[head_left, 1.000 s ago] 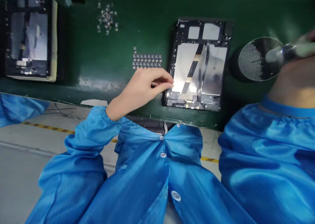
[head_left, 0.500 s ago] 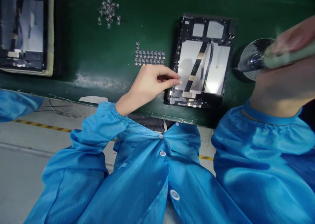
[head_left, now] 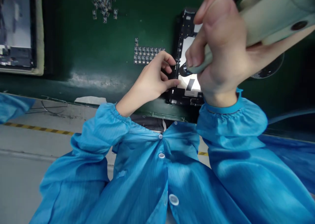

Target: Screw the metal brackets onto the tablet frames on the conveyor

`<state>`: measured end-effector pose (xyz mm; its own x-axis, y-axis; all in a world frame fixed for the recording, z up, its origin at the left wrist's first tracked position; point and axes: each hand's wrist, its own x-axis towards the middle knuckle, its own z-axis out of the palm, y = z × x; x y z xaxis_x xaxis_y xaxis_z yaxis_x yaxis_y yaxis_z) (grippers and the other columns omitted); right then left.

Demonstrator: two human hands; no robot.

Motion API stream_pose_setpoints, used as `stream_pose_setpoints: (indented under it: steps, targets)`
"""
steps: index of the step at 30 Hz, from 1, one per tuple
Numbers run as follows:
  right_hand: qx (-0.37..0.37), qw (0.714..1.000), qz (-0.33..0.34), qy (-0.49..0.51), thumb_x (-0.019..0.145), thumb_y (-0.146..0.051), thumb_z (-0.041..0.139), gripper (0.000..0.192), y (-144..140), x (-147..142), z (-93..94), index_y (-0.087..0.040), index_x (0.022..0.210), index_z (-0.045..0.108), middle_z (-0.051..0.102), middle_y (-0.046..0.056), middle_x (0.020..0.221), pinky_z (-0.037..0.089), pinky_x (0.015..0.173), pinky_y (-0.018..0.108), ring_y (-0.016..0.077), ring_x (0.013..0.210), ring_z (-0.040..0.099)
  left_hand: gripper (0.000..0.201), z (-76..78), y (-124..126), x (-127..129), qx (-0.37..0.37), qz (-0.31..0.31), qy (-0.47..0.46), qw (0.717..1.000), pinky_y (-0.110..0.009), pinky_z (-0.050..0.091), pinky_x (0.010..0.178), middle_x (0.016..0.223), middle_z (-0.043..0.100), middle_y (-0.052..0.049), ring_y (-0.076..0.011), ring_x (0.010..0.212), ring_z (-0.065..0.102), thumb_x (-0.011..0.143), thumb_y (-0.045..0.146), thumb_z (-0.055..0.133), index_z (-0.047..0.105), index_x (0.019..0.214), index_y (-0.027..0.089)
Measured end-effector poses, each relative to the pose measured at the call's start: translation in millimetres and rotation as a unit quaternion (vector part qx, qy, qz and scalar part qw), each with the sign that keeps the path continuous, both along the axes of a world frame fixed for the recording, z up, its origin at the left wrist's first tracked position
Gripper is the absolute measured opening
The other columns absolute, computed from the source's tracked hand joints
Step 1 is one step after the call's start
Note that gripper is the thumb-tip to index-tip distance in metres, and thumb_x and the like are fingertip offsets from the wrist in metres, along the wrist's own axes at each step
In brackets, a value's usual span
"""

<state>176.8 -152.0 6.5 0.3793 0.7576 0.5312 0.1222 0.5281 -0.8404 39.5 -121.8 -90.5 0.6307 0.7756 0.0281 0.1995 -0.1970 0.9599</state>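
Note:
My right hand [head_left: 221, 43] is wrapped round a pale electric screwdriver [head_left: 268, 15]. Its dark tip points down at the left side of an opened tablet [head_left: 180, 50], whose right part is hidden behind that hand. At the tablet's left edge is my left hand [head_left: 154, 74], thumb and index finger apart, the thumb tip at the edge; I see nothing held between them. Just beyond this hand, small circuit boards [head_left: 147, 50] lie in neat rows, the nearest ones partly covered by my fingers.
A loose pile of small boards [head_left: 104, 4] lies farther back on the green table [head_left: 98, 50]. On the left, another opened tablet [head_left: 19, 27] rests on a pale-edged pad. A round dish [head_left: 270, 68] shows partly behind my right wrist.
My right hand has brought the screwdriver left from the round dish to over the tablet. My left thumb and index finger, close together before, have spread apart at the tablet's edge.

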Motion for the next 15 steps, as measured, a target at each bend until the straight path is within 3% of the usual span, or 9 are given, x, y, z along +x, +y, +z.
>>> stream_pose_setpoints:
  steps: [3, 6, 10, 12, 15]
  targets:
    - [0.117, 0.992, 0.042, -0.036, 0.102, -0.027, 0.070, 0.027, 10.3, 5.3, -15.8, -0.014, 0.121, 0.056, 0.072, -0.002, 0.100, 0.052, 0.056, 0.009, 0.0035, 0.085, 0.075, 0.044, 2.1, -7.5, -1.5, 0.009, 0.013, -0.016, 1.000, -0.034, 0.068, 0.078, 0.122, 0.073, -0.007, -0.0226, 0.102, 0.077, 0.097, 0.021, 0.094, 0.061, 0.126, 0.027]
    - [0.128, 0.991, 0.027, -0.009, 0.104, -0.033, 0.076, 0.038, 13.1, 7.6, -28.8, -0.013, 0.129, 0.055, 0.073, 0.001, 0.103, 0.053, 0.054, 0.009, 0.0088, 0.094, 0.079, 0.042, 6.9, -12.1, -1.7, 0.023, 0.020, -0.010, 0.999, -0.035, 0.068, 0.080, 0.123, 0.073, -0.008, -0.0240, 0.104, 0.077, 0.098, 0.023, 0.094, 0.062, 0.125, 0.027]
    - [0.101, 0.995, -0.011, 0.010, 0.102, -0.046, 0.083, 0.057, 10.9, 5.5, -39.7, -0.021, 0.139, 0.048, 0.068, 0.002, 0.111, 0.076, 0.079, 0.021, 0.0118, 0.105, 0.080, 0.045, 8.7, -12.4, 0.4, 0.027, 0.017, -0.003, 0.999, -0.036, 0.068, 0.078, 0.121, 0.072, -0.008, -0.0273, 0.108, 0.077, 0.096, 0.026, 0.097, 0.062, 0.125, 0.028]
    - [0.031, 0.999, -0.024, 0.004, 0.101, -0.057, 0.084, 0.066, 5.5, 2.4, -39.5, -0.027, 0.142, 0.043, 0.068, 0.001, 0.115, 0.078, 0.085, 0.024, 0.0118, 0.108, 0.081, 0.047, 7.6, -12.1, 1.5, 0.027, 0.021, -0.007, 0.999, -0.037, 0.067, 0.077, 0.120, 0.071, -0.008, -0.0279, 0.108, 0.077, 0.095, 0.024, 0.098, 0.063, 0.125, 0.028]
    - [-0.181, 0.983, -0.013, 0.008, 0.105, -0.065, 0.077, 0.063, -8.4, -9.0, -30.6, -0.028, 0.147, 0.048, 0.069, 0.001, 0.118, 0.076, 0.079, 0.022, 0.0146, 0.114, 0.082, 0.047, 6.1, -12.3, 2.4, 0.024, 0.028, -0.011, 0.999, -0.039, 0.068, 0.077, 0.119, 0.068, -0.008, -0.0289, 0.108, 0.077, 0.093, 0.022, 0.100, 0.065, 0.124, 0.027]
